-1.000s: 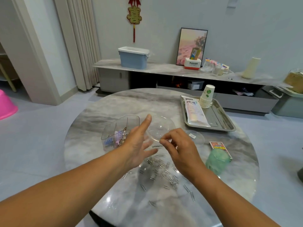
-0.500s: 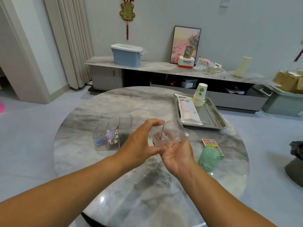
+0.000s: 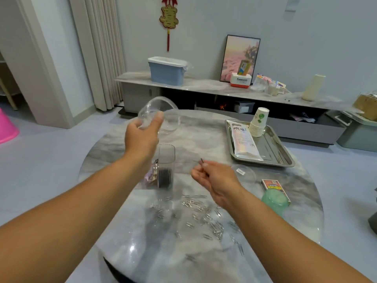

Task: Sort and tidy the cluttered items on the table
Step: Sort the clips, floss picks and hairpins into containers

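I see my left hand (image 3: 142,137) gripping a clear round plastic container (image 3: 158,115) above the round grey marble table (image 3: 204,139), my right hand (image 3: 216,178) pinching a thin dark pin (image 3: 204,166) over scattered silver paper clips (image 3: 204,213).

Pale grey walls (image 3: 204,21) rise over a bluish floor (image 3: 40,156). A low marble-topped sideboard (image 3: 204,83) runs along the back wall, cream curtains (image 3: 98,52) hanging at its left.

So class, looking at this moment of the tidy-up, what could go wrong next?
1. The left hand holds the clear tub raised and tilted; it might slip.
2. The right hand pinches a thin pin; it could prick or drop.
3. Loose paper clips near the forearms could be swept off the table.
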